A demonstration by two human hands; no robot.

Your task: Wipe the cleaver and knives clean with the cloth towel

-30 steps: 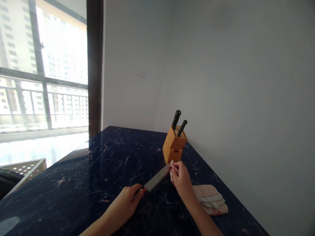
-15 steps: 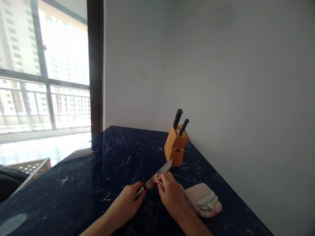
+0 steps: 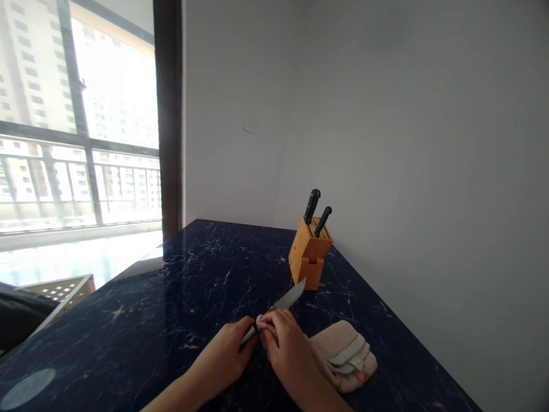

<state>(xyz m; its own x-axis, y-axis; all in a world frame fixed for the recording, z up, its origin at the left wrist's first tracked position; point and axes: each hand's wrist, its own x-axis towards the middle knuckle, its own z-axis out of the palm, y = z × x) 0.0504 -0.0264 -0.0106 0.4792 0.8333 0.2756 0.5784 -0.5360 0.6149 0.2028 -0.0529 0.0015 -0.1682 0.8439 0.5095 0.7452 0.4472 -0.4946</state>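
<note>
My left hand (image 3: 227, 350) is closed around the handle of a kitchen knife (image 3: 291, 294), whose blade points away and to the right. Near the handle end of that blade, my right hand (image 3: 283, 346) pinches a bunched corner of a pale pink cloth (image 3: 338, 349) against the metal. The rest of the cloth lies folded on the table, to the right of my right wrist. Part of the blade is hidden behind my right fingers. Just past the knife's tip stands a wooden knife block (image 3: 309, 252) with two black-handled knives (image 3: 312, 207) in its slots.
The dark blue marbled table (image 3: 206, 274) runs back to a grey wall (image 3: 407, 171). On the left is a bright window (image 3: 115, 109) with a railing outside. A perforated light-coloured chair or frame (image 3: 64, 294) with dark fabric sits beside the table's left edge.
My right hand has slid down the blade toward the handle, pulling the cloth slightly left and nearer. More of the blade's tip end shows. My left hand keeps its grip.
</note>
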